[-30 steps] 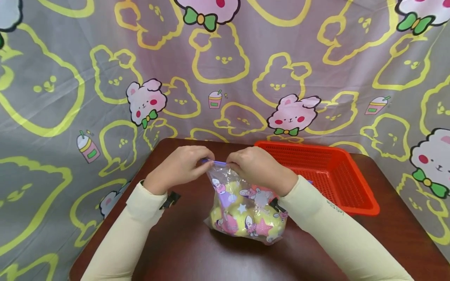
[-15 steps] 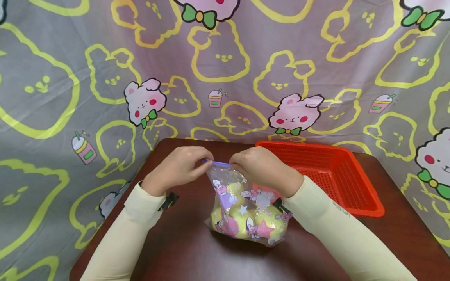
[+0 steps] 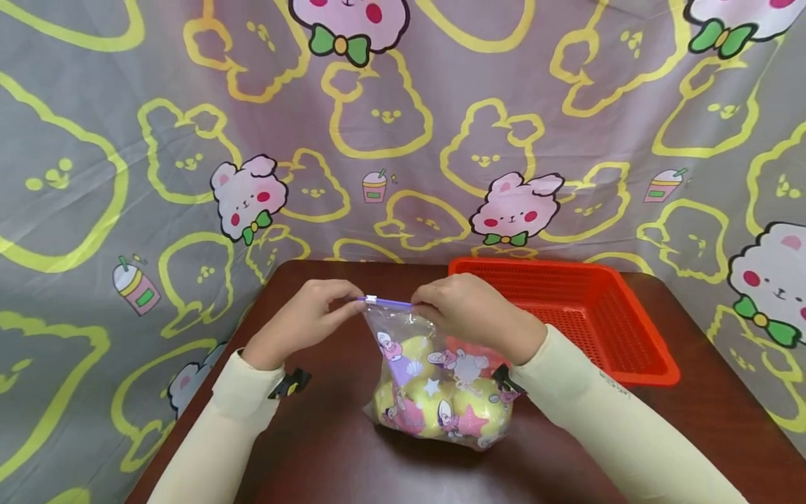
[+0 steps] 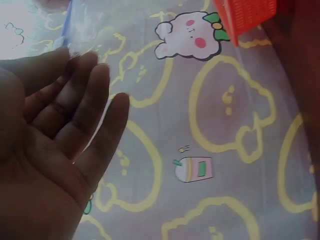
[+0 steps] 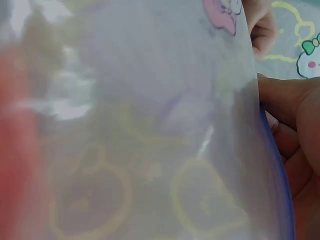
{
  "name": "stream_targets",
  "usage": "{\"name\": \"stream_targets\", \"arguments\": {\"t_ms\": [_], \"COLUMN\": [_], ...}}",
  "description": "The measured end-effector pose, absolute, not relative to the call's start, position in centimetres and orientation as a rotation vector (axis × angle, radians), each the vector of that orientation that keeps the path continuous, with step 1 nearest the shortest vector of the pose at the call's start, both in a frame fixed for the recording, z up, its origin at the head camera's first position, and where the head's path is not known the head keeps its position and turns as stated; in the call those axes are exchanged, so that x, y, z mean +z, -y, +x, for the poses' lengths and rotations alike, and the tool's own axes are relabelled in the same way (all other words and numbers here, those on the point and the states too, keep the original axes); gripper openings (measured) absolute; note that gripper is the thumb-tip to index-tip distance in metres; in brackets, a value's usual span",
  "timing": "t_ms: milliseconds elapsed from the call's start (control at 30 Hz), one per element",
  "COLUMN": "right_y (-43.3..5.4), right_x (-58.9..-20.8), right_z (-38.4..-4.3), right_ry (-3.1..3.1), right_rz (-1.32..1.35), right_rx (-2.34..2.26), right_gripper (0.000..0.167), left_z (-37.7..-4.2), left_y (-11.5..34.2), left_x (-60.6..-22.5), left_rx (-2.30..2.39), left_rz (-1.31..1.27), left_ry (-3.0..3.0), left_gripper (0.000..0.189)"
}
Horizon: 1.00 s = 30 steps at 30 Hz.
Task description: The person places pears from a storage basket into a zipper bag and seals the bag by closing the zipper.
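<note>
A clear zip bag [image 3: 434, 392] with cartoon prints stands upright on the table, bulging with several yellow round things and a reddish one. Along its top runs a purple zip strip [image 3: 397, 303], with a small white slider [image 3: 371, 299] near the left end. My left hand [image 3: 308, 318] pinches the strip's left end between thumb and forefinger, right beside the slider; in the left wrist view its other fingers [image 4: 92, 107] are extended. My right hand [image 3: 469, 308] pinches the strip farther right, its fingertips partly hidden. The bag's clear film [image 5: 150, 125] fills most of the right wrist view.
A red perforated plastic basket [image 3: 636, 329] stands behind and to the right of the bag. The dark brown table [image 3: 315, 448] is bordered by a grey cartoon-print cloth [image 3: 415, 168] at the back and sides.
My left hand has shifted slightly left, and the white slider has come into sight beside its fingertips. My right hand keeps its hold on the strip. The head view has tilted slightly.
</note>
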State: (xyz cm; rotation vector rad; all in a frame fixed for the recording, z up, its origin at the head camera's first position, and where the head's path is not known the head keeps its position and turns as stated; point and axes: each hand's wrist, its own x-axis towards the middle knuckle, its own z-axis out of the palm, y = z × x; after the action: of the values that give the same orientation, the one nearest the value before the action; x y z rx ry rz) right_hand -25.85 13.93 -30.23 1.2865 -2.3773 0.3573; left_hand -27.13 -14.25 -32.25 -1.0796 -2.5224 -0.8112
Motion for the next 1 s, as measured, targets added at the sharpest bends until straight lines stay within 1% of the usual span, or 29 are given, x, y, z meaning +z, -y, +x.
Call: {"name": "stream_targets", "arguments": {"t_ms": [100,333,533,833,1000], "right_y": [-15.1,-18.1,-21.2,-25.3,-26.8], "right_x": [-29.9,-28.7,-29.2,-30.7,-31.0], "right_z": [-25.4,-24.9,-24.1,-22.4,-21.6], "right_ry": [2.410,2.520,2.644,2.671,2.693], "right_rz": [1.246,1.133,1.072,0.975,0.945], "right_rx": [0.346,0.354,0.333,0.318,0.300], "right_gripper": [0.008,0.016,0.020,0.015,0.013], "left_z": [-27.2,-27.7,-28.0,-27.9,-27.8], "left_y": [14.2,14.1,14.3,14.7,14.9], "left_x": [-32.6,-31.9,-32.5,-32.9,-33.1], "left_rx": [-0.833,-0.853,-0.890,-0.882,-0.892], "left_rz": [-1.099,-1.110,-1.106,-1.091,-1.103], "left_ry": [2.456,2.347,2.374,2.396,2.397], "left_gripper": [0.011,0.006,0.004,0.004,0.004]}}
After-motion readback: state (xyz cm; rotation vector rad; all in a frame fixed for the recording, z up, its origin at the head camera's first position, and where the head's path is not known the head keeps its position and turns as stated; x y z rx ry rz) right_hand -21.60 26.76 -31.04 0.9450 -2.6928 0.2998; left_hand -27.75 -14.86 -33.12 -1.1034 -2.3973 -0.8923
